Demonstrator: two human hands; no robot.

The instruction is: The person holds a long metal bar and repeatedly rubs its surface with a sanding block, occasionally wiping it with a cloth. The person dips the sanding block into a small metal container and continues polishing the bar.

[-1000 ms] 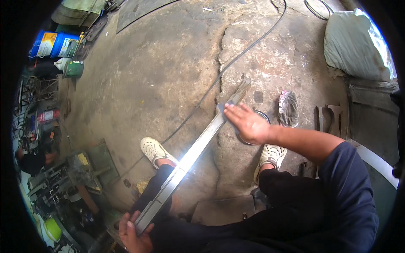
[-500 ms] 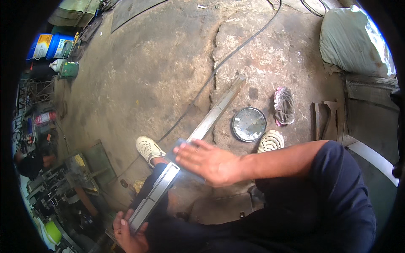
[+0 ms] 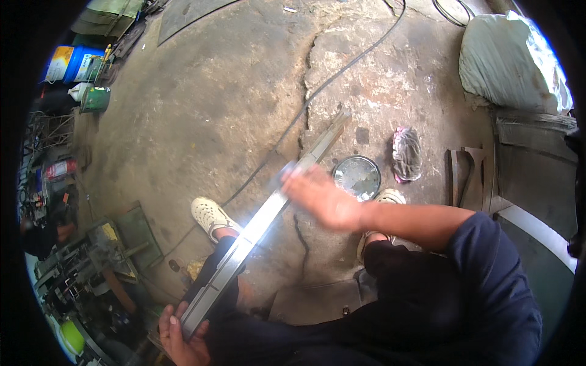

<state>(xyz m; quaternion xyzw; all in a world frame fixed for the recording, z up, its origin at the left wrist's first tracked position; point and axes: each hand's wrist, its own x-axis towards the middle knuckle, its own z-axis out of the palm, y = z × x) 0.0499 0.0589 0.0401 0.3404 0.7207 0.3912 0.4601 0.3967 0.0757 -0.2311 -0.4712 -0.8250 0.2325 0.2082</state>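
The long metal bar (image 3: 262, 222) is smooth and glossy, glaring white where the light strikes it, and the round metal lid (image 3: 357, 177) beside it shines dully. The concrete floor (image 3: 213, 104) is rough, matt, stained and cracked. The rag (image 3: 406, 154) is crumpled cloth, the white sack (image 3: 510, 61) looks like woven plastic with a slight sheen, and the shoes (image 3: 209, 214) are matt pale plastic.

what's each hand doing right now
Left hand: closed on the near end of the long metal bar.
Right hand: open, flat on the bar, motion-blurred.
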